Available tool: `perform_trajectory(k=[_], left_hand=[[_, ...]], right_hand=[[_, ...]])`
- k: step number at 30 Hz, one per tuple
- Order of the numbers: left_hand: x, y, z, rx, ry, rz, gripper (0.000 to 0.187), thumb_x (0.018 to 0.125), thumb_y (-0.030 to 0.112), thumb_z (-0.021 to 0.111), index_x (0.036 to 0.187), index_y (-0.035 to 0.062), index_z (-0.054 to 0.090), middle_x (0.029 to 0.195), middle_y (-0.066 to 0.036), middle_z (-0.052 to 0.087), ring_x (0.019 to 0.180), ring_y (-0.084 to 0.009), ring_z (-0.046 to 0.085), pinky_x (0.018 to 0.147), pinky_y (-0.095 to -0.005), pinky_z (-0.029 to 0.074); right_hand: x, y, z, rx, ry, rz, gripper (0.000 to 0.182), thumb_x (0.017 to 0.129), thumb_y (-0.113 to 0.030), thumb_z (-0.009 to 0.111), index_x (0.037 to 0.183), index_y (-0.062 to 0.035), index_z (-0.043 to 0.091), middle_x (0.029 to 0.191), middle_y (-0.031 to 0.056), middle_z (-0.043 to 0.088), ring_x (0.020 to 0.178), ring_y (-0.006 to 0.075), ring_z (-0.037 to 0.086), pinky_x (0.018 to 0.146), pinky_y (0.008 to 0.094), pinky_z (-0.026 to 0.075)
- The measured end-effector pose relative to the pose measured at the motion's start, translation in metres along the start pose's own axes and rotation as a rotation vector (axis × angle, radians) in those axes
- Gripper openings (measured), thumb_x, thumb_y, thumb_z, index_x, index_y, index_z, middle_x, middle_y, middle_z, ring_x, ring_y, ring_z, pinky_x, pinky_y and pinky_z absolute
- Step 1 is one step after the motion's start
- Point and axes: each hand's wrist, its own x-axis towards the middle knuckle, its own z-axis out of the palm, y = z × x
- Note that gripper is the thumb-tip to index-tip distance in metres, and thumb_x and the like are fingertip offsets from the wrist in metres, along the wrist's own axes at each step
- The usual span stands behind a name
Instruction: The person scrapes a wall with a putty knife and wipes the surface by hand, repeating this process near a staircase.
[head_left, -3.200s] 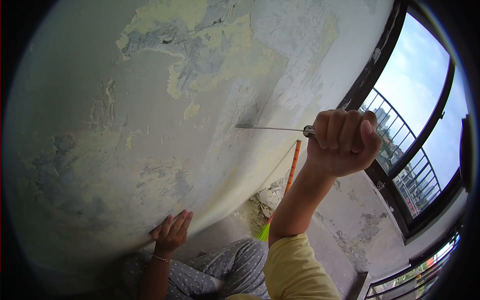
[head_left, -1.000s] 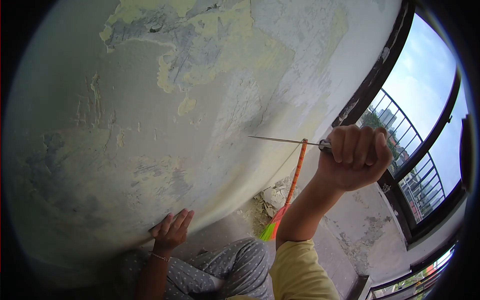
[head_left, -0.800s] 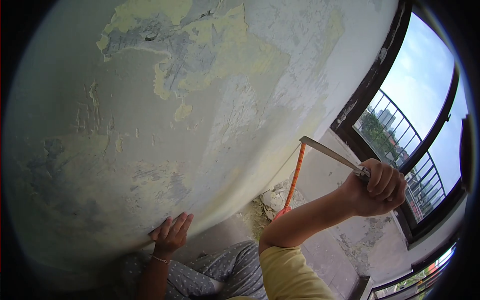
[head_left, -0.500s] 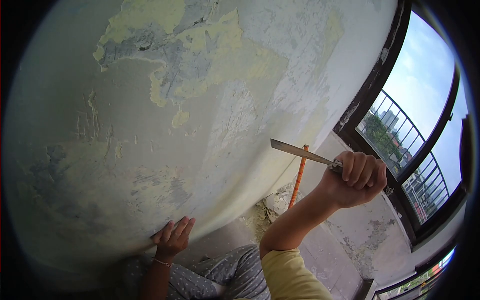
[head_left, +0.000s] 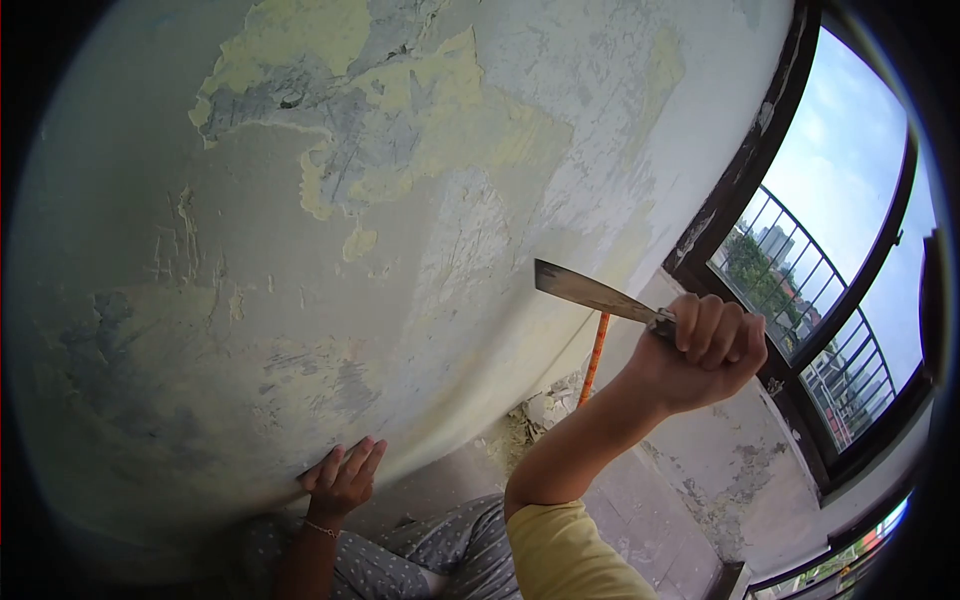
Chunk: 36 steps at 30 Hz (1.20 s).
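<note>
Scraper [head_left: 590, 292] sits in your right hand [head_left: 705, 350]: fingers wrapped tight round the handle, fist closed, so the handle is mostly hidden. Blade is flat metal, wide at the tip, dull grey w/ pale smears, pointing left toward the wall [head_left: 150, 330]; can't tell if the tip touches the plaster. Wall is patchy, w/ pale green paint peeled off in big areas, yellowish and grey layers showing up top, scratch marks thru the middle. Your left hand [head_left: 342, 478] lies flat against the lower wall, fingers together and stretched out, holding nothing; thin bracelet [head_left: 322, 527] at the wrist. Orange stick [head_left: 592, 358] leans behind the right forearm, w/ rubble [head_left: 535, 410] on the floor at its foot. Window [head_left: 830, 250] w/ dark frame and railing is to the right.
</note>
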Motion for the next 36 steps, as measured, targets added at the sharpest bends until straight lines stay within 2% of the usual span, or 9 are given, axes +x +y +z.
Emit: perform_trajectory(k=[3, 6, 12, 15, 18, 23, 26, 30, 36], left_hand=[[0.001, 0.001, -0.002, -0.02, -0.016, -0.014, 0.035, 0.09, 0.025, 0.044, 0.115, 0.0351, 0.066, 0.126, 0.017, 0.057, 0.129, -0.0133, 0.036, 0.097, -0.0316, 0.024], [0.0, 0.001, -0.001, -0.039, -0.016, -0.017, 0.034, 0.09, 0.024, 0.045, 0.115, 0.0347, 0.066, 0.126, 0.017, 0.057, 0.13, -0.0134, 0.035, 0.097, -0.0318, 0.024], [-0.002, 0.001, 0.0, -0.03, -0.018, -0.011, 0.034, 0.091, 0.024, 0.045, 0.116, 0.034, 0.065, 0.126, 0.016, 0.057, 0.131, -0.0144, 0.034, 0.097, -0.0327, 0.024], [0.0, 0.002, -0.001, -0.034, -0.004, -0.015, 0.034, 0.09, 0.024, 0.045, 0.116, 0.0339, 0.065, 0.126, 0.016, 0.057, 0.131, -0.0147, 0.035, 0.097, -0.0327, 0.024], [0.0, 0.001, -0.001, -0.022, -0.015, -0.01, 0.035, 0.09, 0.024, 0.045, 0.116, 0.0339, 0.065, 0.126, 0.016, 0.057, 0.13, -0.0146, 0.035, 0.097, -0.032, 0.024], [0.001, 0.001, -0.001, -0.037, -0.003, -0.012, 0.035, 0.09, 0.023, 0.044, 0.116, 0.0339, 0.065, 0.125, 0.016, 0.057, 0.129, -0.0145, 0.035, 0.097, -0.0319, 0.025], [0.002, -0.001, 0.0, -0.03, 0.001, -0.006, 0.036, 0.09, 0.023, 0.044, 0.116, 0.034, 0.065, 0.125, 0.016, 0.057, 0.128, -0.0144, 0.036, 0.097, -0.032, 0.025], [0.003, 0.0, -0.005, -0.022, -0.027, 0.0, 0.035, 0.09, 0.024, 0.043, 0.116, 0.0342, 0.065, 0.126, 0.016, 0.057, 0.128, -0.0142, 0.036, 0.096, -0.032, 0.025], [-0.002, 0.0, 0.0, -0.036, -0.018, -0.005, 0.035, 0.09, 0.025, 0.043, 0.117, 0.0343, 0.065, 0.127, 0.016, 0.056, 0.128, -0.0137, 0.036, 0.097, -0.0323, 0.024]], right_hand=[[-0.003, 0.028, 0.004, -0.122, 0.224, 0.119, 0.043, 0.093, -0.018, 0.044, 0.055, -0.0171, 0.024, 0.043, -0.0043, 0.024, 0.036, 0.0067, 0.02, 0.034, 0.0235, 0.022], [-0.001, 0.019, 0.006, -0.259, 0.122, 0.133, 0.043, 0.093, -0.018, 0.043, 0.055, -0.0175, 0.024, 0.043, -0.0044, 0.025, 0.036, 0.0064, 0.021, 0.033, 0.0234, 0.022], [0.004, -0.004, -0.003, 0.168, 0.045, -0.012, 0.041, 0.095, -0.018, 0.043, 0.056, -0.0173, 0.028, 0.043, -0.0046, 0.027, 0.035, 0.0053, 0.022, 0.033, 0.0205, 0.026], [-0.006, 0.033, 0.013, -0.165, 0.243, -0.036, 0.042, 0.095, -0.02, 0.044, 0.057, -0.0169, 0.026, 0.045, -0.0043, 0.023, 0.037, 0.0059, 0.022, 0.034, 0.0222, 0.022], [0.003, 0.022, 0.019, -0.274, 0.067, -0.016, 0.042, 0.094, -0.019, 0.044, 0.057, -0.0173, 0.025, 0.045, -0.0045, 0.023, 0.037, 0.0063, 0.022, 0.034, 0.023, 0.021], [0.02, -0.026, 0.0, 0.238, 0.207, -0.057, 0.043, 0.092, -0.017, 0.049, 0.056, -0.0179, 0.025, 0.044, -0.0048, 0.026, 0.036, 0.0045, 0.022, 0.034, 0.0215, 0.027], [-0.001, 0.04, 0.02, -0.141, 0.29, 0.0, 0.043, 0.092, -0.018, 0.05, 0.056, -0.0177, 0.026, 0.044, -0.0051, 0.026, 0.036, 0.0044, 0.023, 0.034, 0.021, 0.027], [0.008, 0.027, 0.017, -0.111, 0.293, 0.129, 0.043, 0.093, -0.018, 0.049, 0.056, -0.0176, 0.027, 0.044, -0.0052, 0.026, 0.037, 0.0041, 0.023, 0.033, 0.0206, 0.028], [0.01, -0.002, 0.013, 0.155, 0.132, -0.023, 0.042, 0.094, -0.017, 0.047, 0.057, -0.0172, 0.027, 0.045, -0.0053, 0.024, 0.039, 0.0043, 0.023, 0.036, 0.0206, 0.027]])
